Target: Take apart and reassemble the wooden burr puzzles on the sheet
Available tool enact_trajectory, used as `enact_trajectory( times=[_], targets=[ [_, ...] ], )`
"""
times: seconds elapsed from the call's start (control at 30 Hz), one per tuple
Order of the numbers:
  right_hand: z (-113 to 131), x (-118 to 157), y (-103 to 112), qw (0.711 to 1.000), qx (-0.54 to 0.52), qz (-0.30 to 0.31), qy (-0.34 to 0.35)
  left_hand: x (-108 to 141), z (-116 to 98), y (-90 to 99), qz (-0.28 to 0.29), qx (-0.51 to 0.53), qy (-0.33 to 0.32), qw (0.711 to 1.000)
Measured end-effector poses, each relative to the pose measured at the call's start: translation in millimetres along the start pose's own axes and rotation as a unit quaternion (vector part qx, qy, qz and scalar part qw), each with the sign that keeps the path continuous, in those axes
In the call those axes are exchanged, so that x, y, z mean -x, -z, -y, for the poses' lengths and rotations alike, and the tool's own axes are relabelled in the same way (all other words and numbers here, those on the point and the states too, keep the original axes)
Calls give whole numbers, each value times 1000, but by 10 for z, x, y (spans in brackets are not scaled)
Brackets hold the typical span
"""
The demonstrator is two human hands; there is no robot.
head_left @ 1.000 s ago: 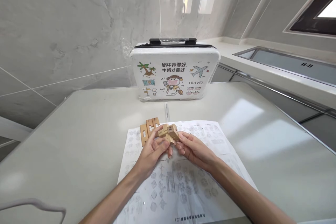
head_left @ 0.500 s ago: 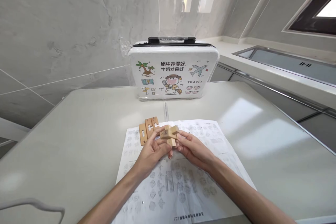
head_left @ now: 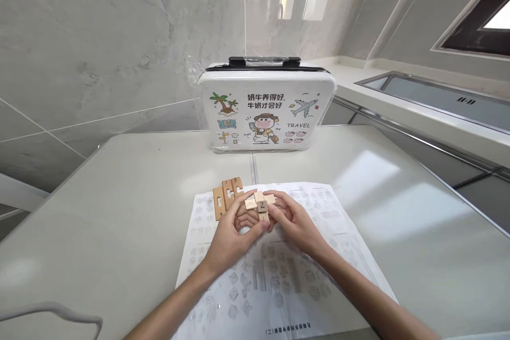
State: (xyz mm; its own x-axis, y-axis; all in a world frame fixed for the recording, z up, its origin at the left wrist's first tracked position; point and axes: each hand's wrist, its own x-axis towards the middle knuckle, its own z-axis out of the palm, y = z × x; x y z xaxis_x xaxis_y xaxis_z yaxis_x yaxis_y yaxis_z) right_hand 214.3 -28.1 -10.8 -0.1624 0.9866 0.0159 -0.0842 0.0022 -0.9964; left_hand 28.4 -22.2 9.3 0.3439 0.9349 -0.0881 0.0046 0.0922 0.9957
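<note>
Between both hands is a wooden interlocking puzzle [head_left: 262, 205], made of pale bars crossing one another, one end marked with a "2"- or "Z"-like figure. My left hand [head_left: 235, 226] is curled round its left and lower side, thumb on the lower bar. My right hand [head_left: 292, 220] grips it from the right, thumb and fingers closed on the bars. Some fingertips are hidden behind the pieces. Just beyond my left hand, flat notched wooden pieces [head_left: 228, 194] with handwritten numbers lie side by side, partly on the paper sheet.
A large printed sheet [head_left: 239, 319] with small puzzle diagrams lies under the hands. At the table's back stands a white plastic-wrapped case [head_left: 239, 82] with cartoon pictures. A grey cable [head_left: 48, 305] is at lower left. A counter with a sink [head_left: 438, 101] runs along the right.
The wooden puzzle has been turned between the hands, so the numbered end now faces me. My right hand has closed further round it. The view has shifted slightly.
</note>
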Motion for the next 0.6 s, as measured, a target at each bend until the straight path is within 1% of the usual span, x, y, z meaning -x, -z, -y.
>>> enact_trajectory(
  times=[0.1, 0.17, 0.27, 0.33, 0.4, 0.53, 0.6],
  targets=[
    [-28, 7, 18, 997, 69, -20, 13, 6, -6, 23, 5, -26, 8, 1000],
    [-21, 6, 41, 990, 135, -31, 36, 8, -12, 43, 11, -39, 19, 999],
    [20, 2, 73, 965, 226, -49, 121, 10, -19, 76, 21, -46, 15, 999],
    [42, 6, 82, 950, 257, -51, 167, 12, -22, 97, 36, -37, 7, 999],
    [44, 15, 79, 948, 261, -42, 179, 13, -25, 110, 52, -33, 6, 998],
    [2, 31, 67, 966, 205, -29, 153, 13, -43, 106, 37, -78, -2, 996],
    [-21, 34, 69, 973, 183, -20, 137, 11, -55, 102, 39, -81, -4, 996]
  ],
)
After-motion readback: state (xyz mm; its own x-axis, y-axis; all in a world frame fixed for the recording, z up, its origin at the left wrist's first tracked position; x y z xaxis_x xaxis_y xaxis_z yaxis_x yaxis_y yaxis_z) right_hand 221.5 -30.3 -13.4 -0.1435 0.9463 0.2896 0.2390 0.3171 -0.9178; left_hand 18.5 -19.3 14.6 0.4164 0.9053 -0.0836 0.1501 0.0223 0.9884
